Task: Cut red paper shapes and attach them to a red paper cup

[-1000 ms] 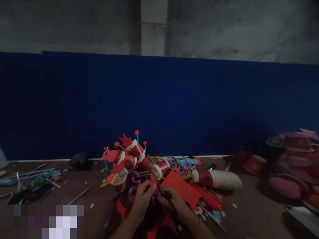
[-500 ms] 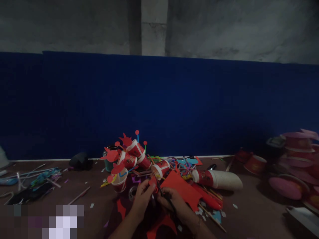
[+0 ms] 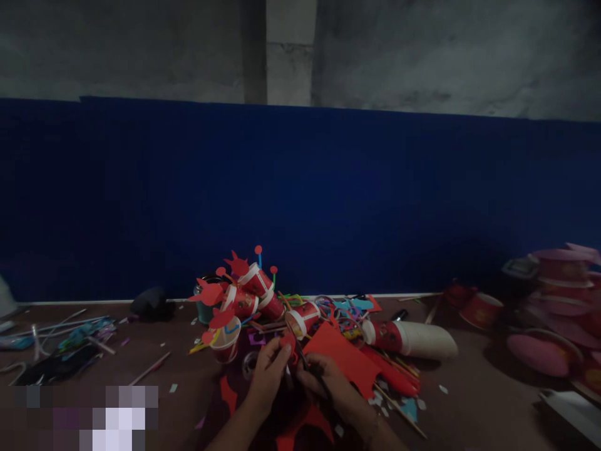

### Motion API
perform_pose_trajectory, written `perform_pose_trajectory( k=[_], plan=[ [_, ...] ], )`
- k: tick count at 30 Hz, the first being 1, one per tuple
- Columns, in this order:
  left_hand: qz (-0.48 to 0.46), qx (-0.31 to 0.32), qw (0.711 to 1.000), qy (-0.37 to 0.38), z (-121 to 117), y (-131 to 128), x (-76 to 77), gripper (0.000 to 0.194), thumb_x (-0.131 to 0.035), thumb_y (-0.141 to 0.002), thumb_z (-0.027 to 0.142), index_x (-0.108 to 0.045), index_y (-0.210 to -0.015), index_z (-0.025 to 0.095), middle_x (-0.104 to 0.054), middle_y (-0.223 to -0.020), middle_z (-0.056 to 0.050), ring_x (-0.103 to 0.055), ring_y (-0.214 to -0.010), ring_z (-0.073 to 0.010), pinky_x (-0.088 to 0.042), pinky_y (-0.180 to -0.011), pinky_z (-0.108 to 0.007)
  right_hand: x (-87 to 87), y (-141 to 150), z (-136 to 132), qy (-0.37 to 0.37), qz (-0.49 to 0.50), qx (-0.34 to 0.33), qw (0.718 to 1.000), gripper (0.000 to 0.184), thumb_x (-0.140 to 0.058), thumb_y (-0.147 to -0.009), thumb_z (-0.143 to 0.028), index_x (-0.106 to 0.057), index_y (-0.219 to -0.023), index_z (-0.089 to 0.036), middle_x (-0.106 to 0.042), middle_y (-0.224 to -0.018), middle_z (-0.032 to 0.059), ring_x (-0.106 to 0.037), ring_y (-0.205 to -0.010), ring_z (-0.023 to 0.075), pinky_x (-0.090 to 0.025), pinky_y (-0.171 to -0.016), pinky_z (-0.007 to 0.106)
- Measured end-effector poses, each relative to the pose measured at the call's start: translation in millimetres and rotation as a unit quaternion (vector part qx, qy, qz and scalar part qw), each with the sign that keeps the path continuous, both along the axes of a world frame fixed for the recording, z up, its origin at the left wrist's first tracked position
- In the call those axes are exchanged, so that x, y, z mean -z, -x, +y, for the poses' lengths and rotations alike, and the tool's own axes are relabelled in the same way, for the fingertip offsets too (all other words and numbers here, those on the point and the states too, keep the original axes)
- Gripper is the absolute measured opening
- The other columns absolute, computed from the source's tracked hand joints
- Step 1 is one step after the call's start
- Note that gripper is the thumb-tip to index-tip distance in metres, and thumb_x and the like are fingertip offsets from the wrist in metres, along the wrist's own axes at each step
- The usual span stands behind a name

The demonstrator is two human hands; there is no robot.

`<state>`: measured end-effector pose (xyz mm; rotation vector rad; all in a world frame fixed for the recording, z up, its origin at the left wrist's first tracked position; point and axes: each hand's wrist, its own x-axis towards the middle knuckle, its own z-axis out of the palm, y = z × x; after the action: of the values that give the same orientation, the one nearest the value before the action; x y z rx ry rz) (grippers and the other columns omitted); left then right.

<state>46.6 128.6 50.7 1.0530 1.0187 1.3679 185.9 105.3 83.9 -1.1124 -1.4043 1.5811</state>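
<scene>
Near the table's front, my left hand (image 3: 270,369) pinches a small piece of red paper (image 3: 292,344) between thumb and fingers. My right hand (image 3: 323,379) is closed round a pair of dark scissors (image 3: 303,358), whose blades point up beside the red paper. Just behind both hands lies a paper cup (image 3: 303,318) on its side. A large red sheet (image 3: 340,357) rests to the right of my right hand. Red paper offcuts (image 3: 307,427) lie below, between my forearms. A roll of clear tape (image 3: 250,363) is partly hidden by my left hand.
Red paper cups with cut-paper shapes (image 3: 241,300) are piled behind left. A long stack of paper cups (image 3: 422,340) lies to the right. Straws and plastic scraps (image 3: 84,332) are at far left, a black lump (image 3: 150,304) nearer. Pink and red cup-and-plate pieces (image 3: 558,307) stand far right.
The scissors and the red paper have shifted very slightly against each other. Both hands stay in nearly the same place, and the things on the table have not moved.
</scene>
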Motion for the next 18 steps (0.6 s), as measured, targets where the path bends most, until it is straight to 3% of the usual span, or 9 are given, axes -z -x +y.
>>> perform_pose_trajectory(
  k=[6, 11, 18],
  plan=[
    [0.003, 0.042, 0.999, -0.004, -2.7, -0.2, -7.6, 0.034, -0.066, -0.066, 0.050, -0.059, -0.070, 0.018, -0.048, -0.059, 0.005, -0.039, -0.053, -0.0082, -0.034, -0.050, -0.018, 0.4, -0.4, 0.6, -0.019, 0.019, -0.009, 1.000, 0.044, -0.068, -0.061, -0.056, -0.048, -0.064, -0.017, -0.044, -0.048, -0.0070, -0.035, -0.042, 0.0052, -0.024, -0.041, 0.018],
    [-0.007, 0.045, 0.999, 0.010, -1.0, 0.4, -4.1, 0.036, -0.067, -0.065, 0.051, -0.054, -0.063, 0.018, -0.043, -0.055, 0.007, -0.035, -0.050, -0.0073, -0.031, -0.047, -0.018, -2.4, 0.9, 0.4, -0.003, 0.010, -0.005, 1.000, 0.046, -0.067, -0.059, -0.059, -0.045, -0.063, -0.018, -0.040, -0.045, -0.0087, -0.031, -0.039, 0.0044, -0.022, -0.039, 0.019],
    [0.012, -0.010, 1.000, 0.011, 0.7, 0.8, -1.5, 0.044, -0.067, -0.061, 0.058, -0.049, -0.058, 0.018, -0.040, -0.053, 0.007, -0.035, -0.050, -0.0083, -0.030, -0.048, -0.019, -3.1, 0.3, 1.1, -0.006, -0.037, 0.013, 0.999, 0.045, -0.065, -0.060, -0.060, -0.046, -0.064, -0.019, -0.040, -0.044, -0.0086, -0.032, -0.037, 0.0050, -0.024, -0.037, 0.018]
  ],
)
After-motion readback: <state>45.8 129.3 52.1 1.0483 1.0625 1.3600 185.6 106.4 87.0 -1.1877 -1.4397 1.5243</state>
